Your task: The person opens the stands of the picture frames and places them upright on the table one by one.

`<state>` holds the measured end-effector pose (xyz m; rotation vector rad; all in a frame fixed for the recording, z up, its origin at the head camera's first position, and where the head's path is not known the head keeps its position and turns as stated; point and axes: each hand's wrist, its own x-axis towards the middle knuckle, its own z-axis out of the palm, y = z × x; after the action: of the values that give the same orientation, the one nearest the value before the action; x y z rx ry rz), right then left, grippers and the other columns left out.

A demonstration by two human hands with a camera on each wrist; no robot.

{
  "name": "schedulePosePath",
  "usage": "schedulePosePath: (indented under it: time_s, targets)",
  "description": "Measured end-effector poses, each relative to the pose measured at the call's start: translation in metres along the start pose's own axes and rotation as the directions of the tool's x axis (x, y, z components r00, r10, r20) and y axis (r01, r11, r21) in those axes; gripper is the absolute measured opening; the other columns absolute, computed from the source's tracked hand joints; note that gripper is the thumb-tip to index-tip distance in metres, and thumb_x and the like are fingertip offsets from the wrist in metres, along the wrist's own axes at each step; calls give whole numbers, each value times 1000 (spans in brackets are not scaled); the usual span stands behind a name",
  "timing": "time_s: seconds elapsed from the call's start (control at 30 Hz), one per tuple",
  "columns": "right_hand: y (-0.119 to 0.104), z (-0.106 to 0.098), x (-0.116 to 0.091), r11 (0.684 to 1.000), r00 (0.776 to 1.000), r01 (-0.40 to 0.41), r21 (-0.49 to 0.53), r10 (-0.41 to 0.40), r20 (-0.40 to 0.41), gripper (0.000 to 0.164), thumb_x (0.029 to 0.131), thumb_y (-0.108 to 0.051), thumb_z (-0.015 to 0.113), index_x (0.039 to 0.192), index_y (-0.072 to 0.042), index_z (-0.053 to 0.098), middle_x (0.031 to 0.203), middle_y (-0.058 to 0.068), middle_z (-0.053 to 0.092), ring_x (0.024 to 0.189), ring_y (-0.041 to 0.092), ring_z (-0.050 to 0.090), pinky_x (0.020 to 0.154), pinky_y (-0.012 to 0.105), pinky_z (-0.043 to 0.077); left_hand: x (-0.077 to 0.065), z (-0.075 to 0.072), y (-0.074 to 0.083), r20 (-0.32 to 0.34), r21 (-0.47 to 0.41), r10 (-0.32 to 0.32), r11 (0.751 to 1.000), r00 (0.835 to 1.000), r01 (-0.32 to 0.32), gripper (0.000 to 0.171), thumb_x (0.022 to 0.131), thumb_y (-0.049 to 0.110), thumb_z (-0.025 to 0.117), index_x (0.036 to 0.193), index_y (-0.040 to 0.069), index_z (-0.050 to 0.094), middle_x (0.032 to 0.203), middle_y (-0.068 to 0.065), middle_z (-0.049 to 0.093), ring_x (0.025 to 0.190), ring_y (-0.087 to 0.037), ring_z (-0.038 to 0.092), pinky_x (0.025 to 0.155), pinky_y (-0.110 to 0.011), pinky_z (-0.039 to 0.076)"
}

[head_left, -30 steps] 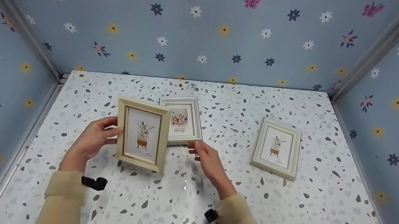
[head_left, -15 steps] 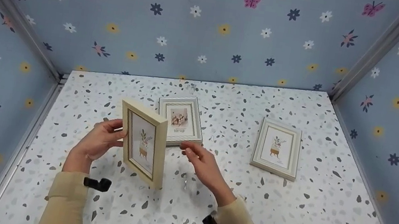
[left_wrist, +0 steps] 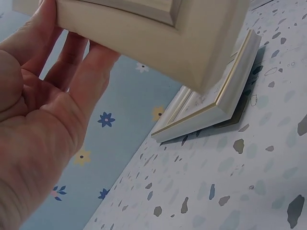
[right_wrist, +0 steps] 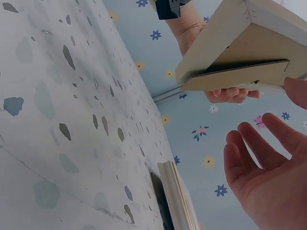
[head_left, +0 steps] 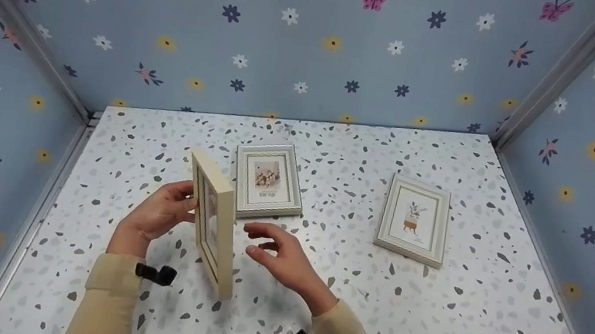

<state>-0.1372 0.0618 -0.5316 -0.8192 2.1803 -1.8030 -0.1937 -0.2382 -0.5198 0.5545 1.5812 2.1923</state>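
Left of centre in the head view, the cream frame [head_left: 226,233] is pinched at its left edge by the left hand [head_left: 160,210], long axis roughly upright (almost edge-on seen). By the relaxed right hand [head_left: 281,256], just rightward, nothing is held or, seemingly, touched.

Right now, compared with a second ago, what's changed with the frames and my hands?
Your left hand, still gripping the cream frame, has turned its front away from you, leftward. Your right hand has moved left, nearer it, holding nothing. The pink-photo frame and far-right frame haven't moved.
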Motion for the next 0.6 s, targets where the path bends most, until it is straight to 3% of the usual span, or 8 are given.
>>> schedulePosePath:
  time_s: [0.17,0.4,0.6]
  targets:
    - [-9,8,0,998,998,9,65,-12,56,43,96,-13,67,138,-7,56,136,10,58,125,26,54,101,40,47,4,3,0,55,-18,21,1000,998,-20,32,102,-5,49,125,9,67,109,-6,66,96,-18,67,82,-39,57]
    - [-3,17,4,993,995,28,119,-39,92,46,97,-21,67,141,-14,55,136,-1,58,126,15,54,103,38,46,9,11,3,55,-1,-11,1000,998,11,33,101,-3,52,125,12,67,114,-6,63,100,-19,65,84,-41,57]
    - [-21,22,5,989,995,29,144,-42,86,45,96,-5,65,140,-3,54,135,13,59,125,16,54,103,44,46,10,15,0,101,-16,7,1000,995,-5,30,101,-2,53,125,10,67,116,-7,64,102,-20,64,84,-41,57]
